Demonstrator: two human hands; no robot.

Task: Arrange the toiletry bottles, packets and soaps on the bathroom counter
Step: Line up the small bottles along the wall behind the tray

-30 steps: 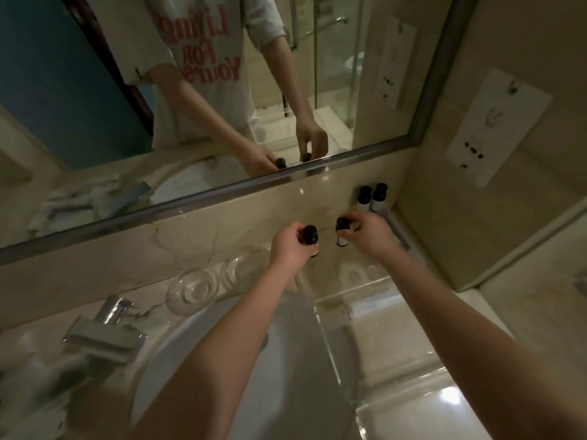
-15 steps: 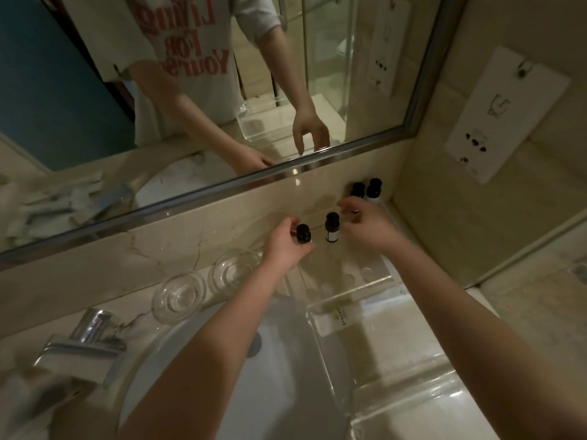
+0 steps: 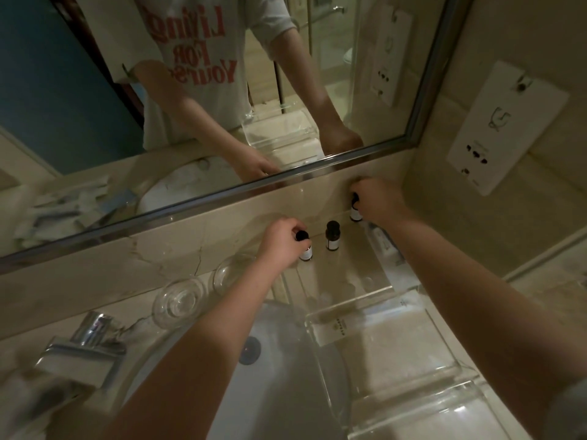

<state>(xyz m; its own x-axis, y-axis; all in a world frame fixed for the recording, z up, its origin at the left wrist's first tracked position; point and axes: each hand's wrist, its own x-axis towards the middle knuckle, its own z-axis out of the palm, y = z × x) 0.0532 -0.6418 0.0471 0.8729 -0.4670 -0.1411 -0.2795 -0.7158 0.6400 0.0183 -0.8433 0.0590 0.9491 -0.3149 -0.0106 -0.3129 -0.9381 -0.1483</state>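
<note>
While the left hand (image 3: 279, 239) pinches the black cap of a small toiletry bottle (image 3: 305, 249) between thumb and fingertips, the right hand (image 3: 378, 203) is curled over the top of another bottle (image 3: 355, 211) at the back corner, against the marble splashback (image 3: 127, 265). Its fingers are closed around the cap, though the hand hides whether a further bottle stands behind it. A third bottle (image 3: 332, 235) stands upright and untouched between the two, just beside the left one.

All three rest on a clear acrylic stand (image 3: 374, 293) at the rear of the counter. They look light and rigid, with dark bodies and pale labels; such narrow bottles probably tip easily, so a grip at the cap or shoulder suits them, set down straight.

Counted: three bottles visible, two round glass dishes (image 3: 179, 301) left of the stand, one chrome tap (image 3: 85, 338) and one white basin (image 3: 279, 376). Packets show only as a pile reflected in the mirror (image 3: 349, 160); no soaps are discernible.
</note>
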